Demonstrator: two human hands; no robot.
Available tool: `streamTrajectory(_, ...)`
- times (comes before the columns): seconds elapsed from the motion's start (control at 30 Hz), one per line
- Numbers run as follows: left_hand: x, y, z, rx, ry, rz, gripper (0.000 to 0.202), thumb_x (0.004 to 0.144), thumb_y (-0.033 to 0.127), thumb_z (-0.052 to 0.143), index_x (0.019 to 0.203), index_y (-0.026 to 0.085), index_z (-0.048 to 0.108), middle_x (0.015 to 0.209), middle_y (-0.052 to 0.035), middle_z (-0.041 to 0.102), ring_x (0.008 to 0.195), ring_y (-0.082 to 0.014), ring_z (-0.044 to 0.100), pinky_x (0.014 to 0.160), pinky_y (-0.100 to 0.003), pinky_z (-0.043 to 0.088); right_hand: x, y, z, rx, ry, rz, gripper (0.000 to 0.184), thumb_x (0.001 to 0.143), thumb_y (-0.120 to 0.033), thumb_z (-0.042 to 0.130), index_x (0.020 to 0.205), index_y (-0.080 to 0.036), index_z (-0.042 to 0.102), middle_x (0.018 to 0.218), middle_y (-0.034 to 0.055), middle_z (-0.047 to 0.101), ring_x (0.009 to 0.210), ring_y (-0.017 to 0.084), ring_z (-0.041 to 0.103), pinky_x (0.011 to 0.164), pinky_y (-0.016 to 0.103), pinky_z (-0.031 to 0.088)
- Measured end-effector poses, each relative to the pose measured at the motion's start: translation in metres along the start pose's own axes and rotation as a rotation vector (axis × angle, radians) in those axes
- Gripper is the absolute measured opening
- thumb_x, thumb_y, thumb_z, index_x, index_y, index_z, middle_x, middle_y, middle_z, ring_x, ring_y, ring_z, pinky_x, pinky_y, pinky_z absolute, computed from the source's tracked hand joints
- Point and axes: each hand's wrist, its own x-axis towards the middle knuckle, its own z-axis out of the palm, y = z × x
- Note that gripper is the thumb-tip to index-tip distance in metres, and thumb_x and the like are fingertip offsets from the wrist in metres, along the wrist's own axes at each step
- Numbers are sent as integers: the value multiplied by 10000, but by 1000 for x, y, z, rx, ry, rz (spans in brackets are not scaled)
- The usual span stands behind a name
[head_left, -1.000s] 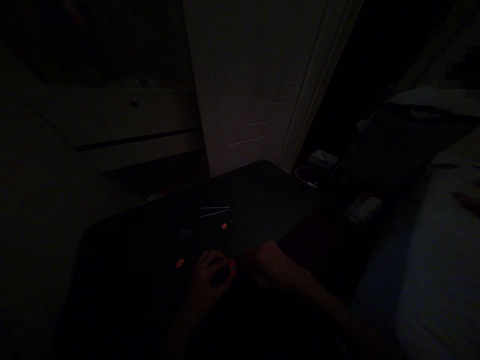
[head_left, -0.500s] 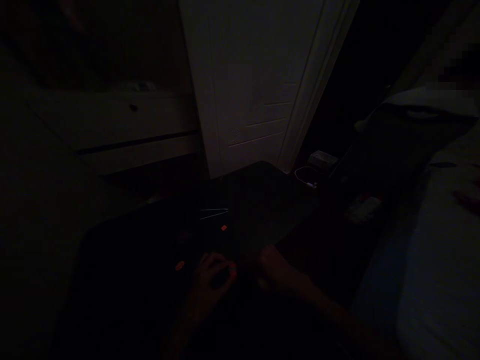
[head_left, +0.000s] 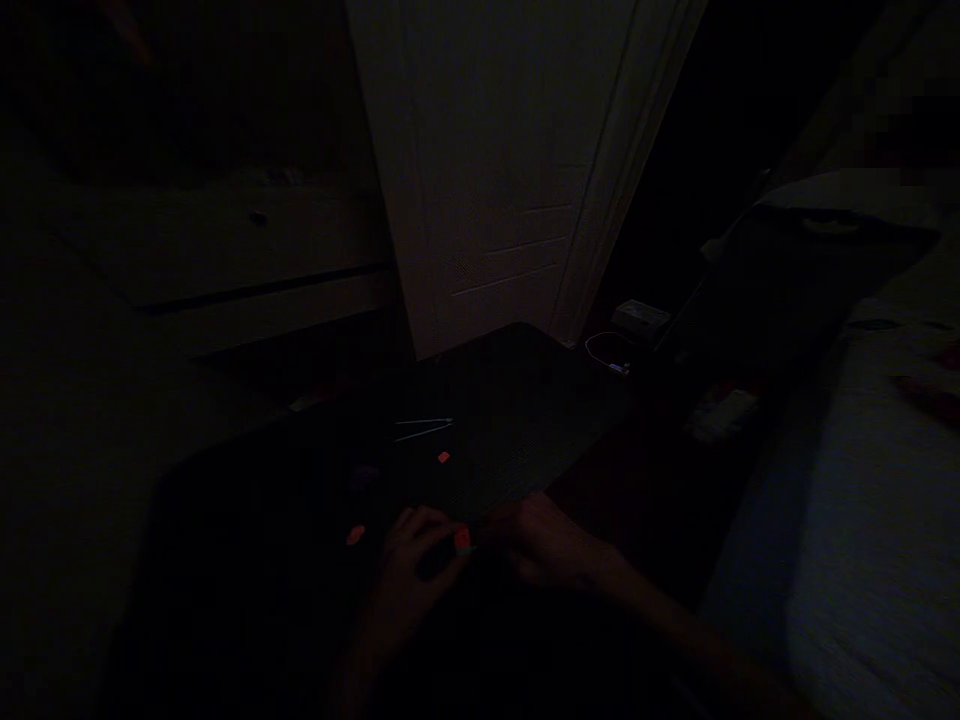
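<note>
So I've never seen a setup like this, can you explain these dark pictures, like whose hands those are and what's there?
There's no machine here: these are a person's bare hands, seen from a camera worn on the head, looking forward and down. On the dark surface lie a thin, pale V-shaped item, two small orange pieces and a dim purplish thing I can't identify. The left hand has a small red-orange piece in its fingertip grip. The right hand is curled close beside it; it's too dark to tell whether it holds anything.
</note>
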Motion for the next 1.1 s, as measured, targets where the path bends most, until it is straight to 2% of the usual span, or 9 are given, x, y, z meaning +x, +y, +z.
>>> streamTrajectory(0.27, 0, 2, 0, 30, -5, -18, 158, 846, 295, 788, 992, 326, 839, 990, -25, 788, 988, -254, 717, 903, -407, 590, 0, 3, 15, -181, 52, 35, 365, 808, -115, 630, 1140, -217, 742, 926, 39, 749, 779, 198, 671, 688, 297, 407)
streamTrajectory(0.37, 0, 1, 0, 26, -5, -14, 170, 839, 287, 798, 998, 333, 836, 1007, -20, 791, 999, -254, 723, 981, -443, 569, -2, 5, 15, -153, 77, -30, 342, 828, -117, 626, 1126, -235, 744, 975, 43, 757, 857, 208, 685, 743, 302, 424)
streamTrajectory(0.47, 0, -1, 0, 9, -16, -9, 173, 841, 285, 793, 1004, 326, 836, 1021, -25, 789, 999, -253, 724, 959, -431, 576, -3, 5, 11, -138, 46, -86, 312, 852, -121, 620, 1103, -250, 754, 968, 35, 759, 846, 203, 681, 745, 301, 417)
streamTrajectory(0.53, 0, -2, 1, 6, -19, -14, 165, 851, 297, 786, 1006, 323, 838, 1014, -28, 786, 997, -252, 720, 920, -408, 584, -2, 4, 9, -154, 25, -70, 320, 849, -119, 618, 1113, -240, 752, 954, 33, 760, 798, 196, 671, 712, 299, 403)
streamTrajectory(0.7, -1, -2, 1, 10, -3, -6, 165, 859, 311, 782, 1014, 322, 838, 1016, -25, 783, 1002, -248, 716, 961, -425, 570, 4, 1, 10, -202, 44, 38, 357, 837, -122, 617, 1157, -217, 742, 938, 42, 768, 801, 208, 679, 698, 306, 386)
streamTrajectory(0.9, 0, -1, 1, 26, 2, 2, 152, 843, 294, 798, 984, 326, 842, 997, -22, 788, 987, -247, 724, 938, -417, 584, 0, 0, 0, -145, -16, -28, 321, 837, -101, 614, 1094, -229, 758, 954, 35, 772, 818, 190, 691, 683, 294, 375)
streamTrajectory(1.0, 0, -2, 1, 16, 9, 13, 150, 846, 282, 800, 985, 319, 842, 992, -22, 788, 974, -238, 725, 909, -391, 593, 1, -1, -1, -166, -28, -12, 345, 851, -115, 611, 1139, -240, 753, 950, 28, 771, 758, 177, 674, 635, 287, 348)
streamTrajectory(1.1, -1, -3, 1, 42, 2, 14, 155, 850, 276, 799, 995, 314, 839, 1006, -20, 793, 985, -242, 729, 913, -393, 595, 4, -2, 5, -238, 0, 34, 366, 853, -151, 635, 1193, -234, 739, 957, 40, 773, 782, 195, 672, 635, 286, 350)
